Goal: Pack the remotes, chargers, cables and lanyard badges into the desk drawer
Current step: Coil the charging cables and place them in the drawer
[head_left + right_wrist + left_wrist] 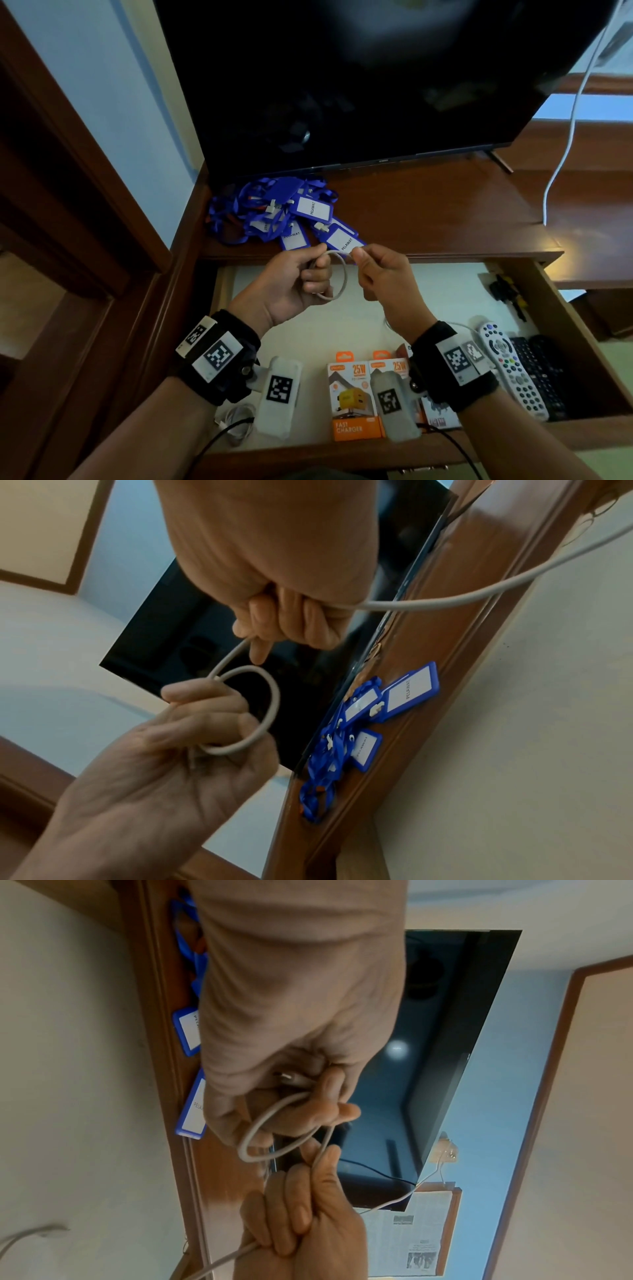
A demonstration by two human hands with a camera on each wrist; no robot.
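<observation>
Grey cable looped above open drawer; remotes, charger boxes inside; blue lanyard badges heaped on table.

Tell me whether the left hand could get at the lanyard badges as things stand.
Probably not yet: the left hand is holding a loop of the white cable, which the right hand also grips. The lanyard badges lie uncovered on the desk top just beyond, so the path looks free once the cable is put down.

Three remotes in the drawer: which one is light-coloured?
The white remote, leftmost of the three and nearest the right hand's wrist; the two black remotes lie to its right.
</observation>
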